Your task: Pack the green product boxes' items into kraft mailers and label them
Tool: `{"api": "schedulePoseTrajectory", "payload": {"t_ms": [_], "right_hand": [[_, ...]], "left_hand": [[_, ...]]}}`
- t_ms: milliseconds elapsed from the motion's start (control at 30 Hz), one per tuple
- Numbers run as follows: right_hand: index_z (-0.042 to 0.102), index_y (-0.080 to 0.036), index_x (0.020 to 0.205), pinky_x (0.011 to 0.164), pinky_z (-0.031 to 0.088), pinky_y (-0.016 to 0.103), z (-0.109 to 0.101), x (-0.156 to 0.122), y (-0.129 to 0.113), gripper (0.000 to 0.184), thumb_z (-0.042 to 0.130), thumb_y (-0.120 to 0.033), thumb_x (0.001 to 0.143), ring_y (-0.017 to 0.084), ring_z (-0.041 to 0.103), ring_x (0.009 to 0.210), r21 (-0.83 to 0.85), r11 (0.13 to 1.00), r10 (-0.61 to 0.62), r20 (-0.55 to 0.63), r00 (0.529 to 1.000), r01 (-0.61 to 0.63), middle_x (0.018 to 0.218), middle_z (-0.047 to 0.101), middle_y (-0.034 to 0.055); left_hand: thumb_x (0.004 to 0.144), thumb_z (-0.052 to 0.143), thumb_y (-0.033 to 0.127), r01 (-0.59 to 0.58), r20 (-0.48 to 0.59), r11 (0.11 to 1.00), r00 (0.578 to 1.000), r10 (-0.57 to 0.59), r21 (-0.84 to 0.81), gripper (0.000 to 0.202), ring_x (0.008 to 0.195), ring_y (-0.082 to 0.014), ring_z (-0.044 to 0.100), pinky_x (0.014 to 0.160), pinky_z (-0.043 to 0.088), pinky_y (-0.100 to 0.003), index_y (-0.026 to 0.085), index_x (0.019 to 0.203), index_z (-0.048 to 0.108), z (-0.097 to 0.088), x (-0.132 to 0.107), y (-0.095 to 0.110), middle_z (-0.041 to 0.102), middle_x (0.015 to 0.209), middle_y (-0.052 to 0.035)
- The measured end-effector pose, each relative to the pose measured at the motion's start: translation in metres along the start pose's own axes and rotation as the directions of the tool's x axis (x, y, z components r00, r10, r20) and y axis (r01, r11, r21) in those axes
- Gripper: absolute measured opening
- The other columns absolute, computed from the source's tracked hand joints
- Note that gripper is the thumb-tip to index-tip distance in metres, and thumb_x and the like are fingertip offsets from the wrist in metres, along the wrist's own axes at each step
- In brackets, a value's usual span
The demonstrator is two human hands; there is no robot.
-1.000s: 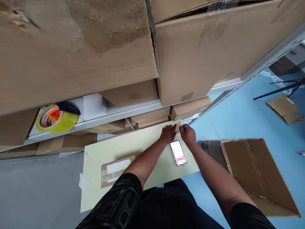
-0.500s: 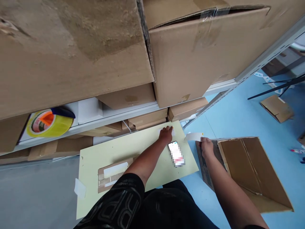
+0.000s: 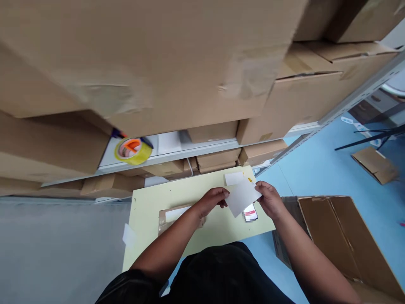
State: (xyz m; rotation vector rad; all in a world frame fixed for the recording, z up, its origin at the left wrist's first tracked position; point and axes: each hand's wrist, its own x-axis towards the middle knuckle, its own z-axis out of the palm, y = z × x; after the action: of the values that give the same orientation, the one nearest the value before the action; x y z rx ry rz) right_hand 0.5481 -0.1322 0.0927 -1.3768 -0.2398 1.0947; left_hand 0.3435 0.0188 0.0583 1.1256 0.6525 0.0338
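Note:
A white sheet of paper is held up between my two hands, above a pale yellow table. My left hand pinches its left edge, and my right hand grips the upper right side. A small yellow mark shows near its top corner. Under the sheet lies a phone with a lit screen, partly hidden. Behind the sheet another white paper lies flat on the table. A flat cardboard package with a white label sits left, partly covered by my left forearm.
A shelf loaded with cardboard boxes runs along the far side, close overhead. A roll of yellow tape rests on it. At right, a large opened carton stands on the blue floor. White paper overhangs the table's left edge.
My left hand has lifted off the table and now grips the sheet. My right hand has brought the sheet inward, over the phone. The camera view has shifted.

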Motion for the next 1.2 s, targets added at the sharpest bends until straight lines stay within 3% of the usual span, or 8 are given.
{"api": "schedulePoseTrajectory", "payload": {"t_ms": [100,233,367,500,633,767,1200], "right_hand": [[0.055,-0.024,0.073,0.050,0.044,0.027,0.053,-0.013,0.009,0.032,0.076,-0.048,0.072,0.015,0.052,0.052,0.053,0.998,-0.041,0.008,0.999,0.040,0.058,0.055,-0.0028],[0.065,-0.022,0.093,0.060,0.052,0.033,0.132,-0.053,0.036,0.042,0.072,-0.061,0.077,0.025,0.067,0.077,0.099,0.995,-0.035,0.123,0.992,0.023,0.084,0.072,0.0066],[0.068,-0.018,0.097,0.054,0.050,0.031,0.196,-0.095,0.053,0.040,0.084,-0.044,0.072,0.021,0.064,0.068,0.023,0.998,0.059,0.193,0.979,-0.064,0.082,0.072,0.0065],[0.069,-0.016,0.095,0.049,0.048,0.029,0.233,-0.119,0.051,0.034,0.083,-0.040,0.074,0.021,0.065,0.067,0.039,0.996,0.065,0.249,0.966,-0.077,0.080,0.072,0.0068],[0.070,-0.016,0.096,0.049,0.047,0.028,0.253,-0.133,0.046,0.033,0.085,-0.037,0.074,0.021,0.065,0.069,0.011,0.996,0.081,0.292,0.953,-0.087,0.082,0.073,0.0069],[0.071,-0.017,0.093,0.047,0.047,0.028,0.261,-0.141,0.047,0.033,0.086,-0.038,0.073,0.021,0.064,0.067,0.001,0.997,0.078,0.299,0.951,-0.082,0.081,0.073,0.0061],[0.072,-0.016,0.092,0.048,0.047,0.028,0.240,-0.133,0.045,0.034,0.086,-0.038,0.071,0.020,0.064,0.068,-0.030,0.995,0.097,0.302,0.948,-0.092,0.083,0.073,0.0063]], "left_hand": [[0.073,0.081,0.058,-0.088,-0.118,0.995,0.990,0.082,-0.039,0.046,0.060,-0.0119,0.060,0.058,0.044,-0.024,0.015,0.081,0.066,-0.015,-0.054,0.012,0.065,0.070,-0.0015],[0.077,0.078,0.058,-0.173,-0.265,0.985,0.950,0.162,-0.016,0.043,0.058,-0.0117,0.059,0.058,0.044,-0.024,0.017,0.081,0.067,-0.034,-0.114,0.022,0.065,0.067,-0.0007],[0.082,0.075,0.054,-0.230,-0.262,0.973,0.941,0.213,-0.036,0.038,0.062,-0.0144,0.063,0.064,0.048,-0.027,0.016,0.083,0.070,-0.053,-0.172,0.029,0.069,0.066,-0.0030],[0.083,0.072,0.043,-0.284,-0.223,0.947,0.943,0.248,-0.149,0.029,0.066,-0.0173,0.067,0.066,0.051,-0.029,0.014,0.087,0.073,-0.071,-0.220,0.033,0.072,0.069,-0.0065],[0.080,0.071,0.035,-0.328,-0.222,0.920,0.934,0.281,-0.216,0.023,0.065,-0.0175,0.067,0.067,0.051,-0.030,0.013,0.087,0.072,-0.085,-0.249,0.032,0.072,0.068,-0.0056],[0.080,0.072,0.031,-0.381,-0.269,0.900,0.908,0.321,-0.212,0.018,0.063,-0.0154,0.065,0.067,0.051,-0.029,0.014,0.083,0.070,-0.090,-0.261,0.029,0.070,0.068,-0.0029],[0.079,0.071,0.030,-0.341,-0.281,0.922,0.917,0.284,-0.183,0.016,0.060,-0.0134,0.062,0.065,0.050,-0.029,0.014,0.076,0.067,-0.076,-0.253,0.029,0.068,0.068,-0.0019]]}}
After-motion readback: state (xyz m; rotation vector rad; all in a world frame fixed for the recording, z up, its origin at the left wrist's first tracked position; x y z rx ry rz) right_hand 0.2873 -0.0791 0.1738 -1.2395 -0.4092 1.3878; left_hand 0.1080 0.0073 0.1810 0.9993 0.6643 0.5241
